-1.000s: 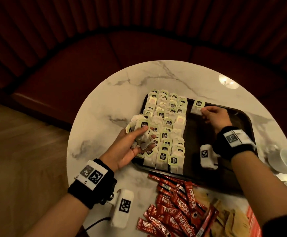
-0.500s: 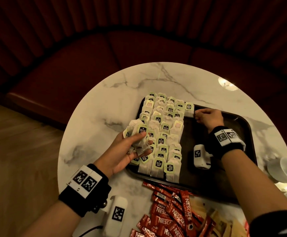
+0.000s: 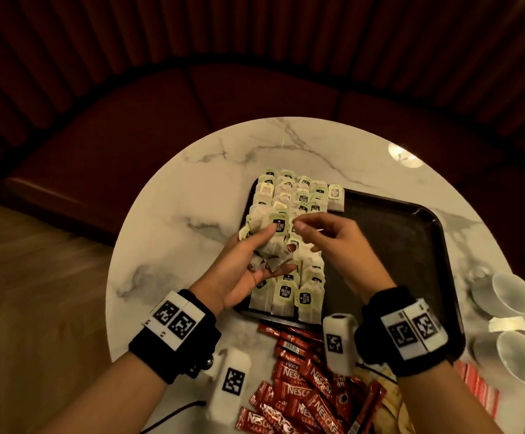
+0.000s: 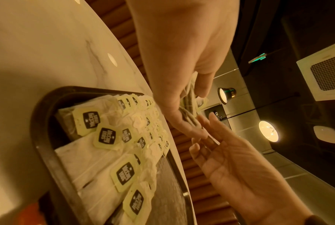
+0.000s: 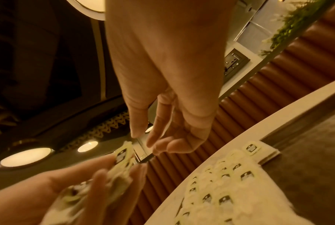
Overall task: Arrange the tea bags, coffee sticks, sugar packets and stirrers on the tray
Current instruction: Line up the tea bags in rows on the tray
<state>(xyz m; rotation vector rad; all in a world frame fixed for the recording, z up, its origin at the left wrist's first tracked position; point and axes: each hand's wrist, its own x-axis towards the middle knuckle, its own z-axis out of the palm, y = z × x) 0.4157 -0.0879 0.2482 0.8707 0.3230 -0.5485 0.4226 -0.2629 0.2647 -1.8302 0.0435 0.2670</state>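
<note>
Rows of tea bags (image 3: pixel 289 198) with pale green tags fill the left part of the dark tray (image 3: pixel 442 245). One more tea bag (image 3: pixel 336 197) lies alone at the far end, just right of the rows. My left hand (image 3: pixel 275 255) hovers over the rows and grips a bunch of tea bags (image 3: pixel 275 242), seen edge-on in the left wrist view as a bunch of tea bags (image 4: pixel 189 106). My right hand (image 3: pixel 298 228) reaches to that bunch with loose, empty fingers (image 5: pixel 155 137) close to the top tag (image 5: pixel 122 153). Red coffee sticks (image 3: pixel 301 386) lie heaped in front of the tray.
Two white cups (image 3: pixel 511 296) stand at the table's right edge, with red-striped packets (image 3: pixel 477 386) near them. Brown packets (image 3: pixel 389 402) lie beside the coffee sticks. The tray's right half is bare. A red padded bench curves behind the round marble table (image 3: pixel 192 198).
My right hand let go of a tea bag at the tray's far end, beside the rows, then drew back to the bunch in my left hand. The left hand kept its hold.
</note>
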